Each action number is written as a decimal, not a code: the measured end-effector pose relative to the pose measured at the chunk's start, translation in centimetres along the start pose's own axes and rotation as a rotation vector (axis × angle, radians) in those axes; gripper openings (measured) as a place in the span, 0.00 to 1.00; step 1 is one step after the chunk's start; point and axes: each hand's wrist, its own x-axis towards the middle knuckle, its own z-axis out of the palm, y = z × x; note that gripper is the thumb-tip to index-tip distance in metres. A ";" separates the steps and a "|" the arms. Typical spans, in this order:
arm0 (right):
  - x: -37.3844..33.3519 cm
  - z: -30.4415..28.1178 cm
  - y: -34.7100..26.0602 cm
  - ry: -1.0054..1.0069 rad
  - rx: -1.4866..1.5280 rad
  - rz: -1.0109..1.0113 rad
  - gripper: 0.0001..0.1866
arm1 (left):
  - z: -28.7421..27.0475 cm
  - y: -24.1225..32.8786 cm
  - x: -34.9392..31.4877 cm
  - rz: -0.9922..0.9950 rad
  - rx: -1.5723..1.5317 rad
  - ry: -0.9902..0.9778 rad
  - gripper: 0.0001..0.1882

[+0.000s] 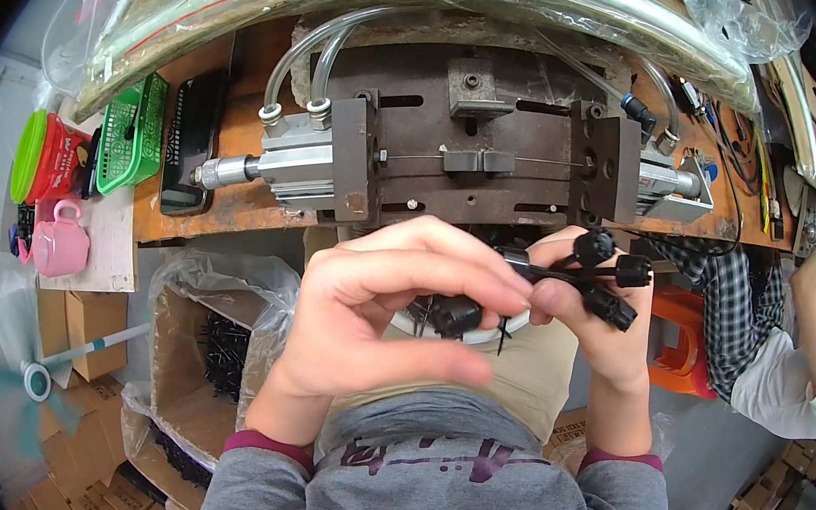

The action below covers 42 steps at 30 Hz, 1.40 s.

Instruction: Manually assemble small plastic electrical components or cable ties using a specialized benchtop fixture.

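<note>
Over my lap, in front of the metal fixture, my two hands meet. My right hand [594,342] is closed round several black plastic parts [633,272] with ribbed round heads and slim stems; the heads stick out above its fingers. My left hand [374,291] is curled, its fingertips close to the right thumb and its own thumb held apart. Another black part with a round head [454,316] shows between the left thumb and fingers, apparently held by the curled fingers. The lower ends of the parts are partly hidden by the hands.
The dark metal fixture [427,86] on the wooden bench has an air cylinder [297,167] at either side and clear hoses. Left stand a green basket [131,138], a pink cup [61,241], a fan [35,381] and a carton of black parts [186,351]. A co-worker [788,369] sits at right.
</note>
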 end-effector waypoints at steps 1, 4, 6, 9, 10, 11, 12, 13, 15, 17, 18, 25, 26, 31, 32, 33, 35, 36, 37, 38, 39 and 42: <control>0.0 0.3 0.2 0.026 0.088 -0.003 0.10 | -0.2 -0.1 -0.1 0.006 -0.036 -0.025 0.24; 0.0 -0.1 0.5 0.035 0.265 -0.059 0.10 | -1.3 -0.3 -0.1 0.039 -0.072 -0.112 0.27; 0.3 -0.6 0.8 0.117 0.225 -0.150 0.12 | -1.8 -0.1 -0.2 0.109 0.050 -0.135 0.27; 0.5 -1.0 0.8 0.276 0.066 -0.204 0.14 | -1.4 0.2 -0.4 0.174 0.359 -0.021 0.27; 0.3 -1.3 1.0 0.285 0.066 -0.204 0.14 | -1.0 -0.5 -0.2 0.240 0.595 0.020 0.26; 0.2 -1.2 1.0 0.274 0.066 -0.203 0.14 | -0.7 -1.3 -0.1 0.304 0.840 0.065 0.26; 0.2 -1.2 1.2 0.261 0.063 -0.202 0.13 | -0.5 -2.3 0.0 0.366 1.083 0.112 0.25; 0.2 -1.0 1.2 0.246 0.057 -0.198 0.13 | -0.3 -2.9 0.2 0.390 1.157 0.104 0.21; 0.0 -0.9 1.2 0.224 0.038 -0.188 0.12 | 0.2 -4.2 0.2 0.404 1.216 0.114 0.19; -0.3 -0.9 1.8 0.246 0.066 -0.213 0.11 | 0.4 -4.9 0.5 0.442 1.324 0.124 0.17; -0.4 -1.1 2.0 0.256 0.080 -0.225 0.12 | 0.5 -5.2 0.7 0.452 1.364 0.134 0.16; -0.7 -1.5 2.3 0.249 0.061 -0.222 0.11 | 0.6 -4.3 1.8 0.382 1.476 0.086 0.15; -0.6 -1.4 2.1 0.238 0.021 -0.218 0.10 | 0.6 -4.3 1.7 0.373 1.483 0.085 0.15; -0.4 -1.0 0.9 0.193 -0.075 -0.174 0.06 | 0.5 -3.6 1.7 0.321 1.438 0.053 0.17; -0.3 -1.1 0.8 0.168 -0.101 -0.161 0.05 | 0.5 -3.4 1.7 0.225 1.217 0.078 0.18; -0.2 -1.2 0.7 0.142 -0.127 -0.148 0.05 | 0.4 -3.2 1.6 0.132 0.996 0.100 0.19; -0.2 -0.9 1.0 0.134 -0.105 -0.104 0.05 | 1.0 -1.9 1.4 -0.022 0.489 0.152 0.22; -0.1 -1.0 1.1 0.071 -0.161 -0.135 0.05 | 0.8 -1.6 1.4 -0.042 0.461 0.083 0.21; 0.0 -1.2 1.2 0.007 -0.218 -0.167 0.05 | 0.3 -1.3 1.4 -0.062 0.433 0.015 0.21; 0.2 -1.4 1.2 -0.055 -0.278 -0.198 0.05 | 0.0 -0.9 1.4 -0.079 0.401 -0.054 0.20; -0.1 -1.2 0.5 -0.067 -0.223 -0.078 0.05 | 0.0 0.0 1.6 -0.173 0.411 -0.045 0.18; 0.5 -1.4 0.7 -0.106 -0.235 -0.132 0.04 | -0.6 0.1 1.3 0.000 0.190 -0.063 0.19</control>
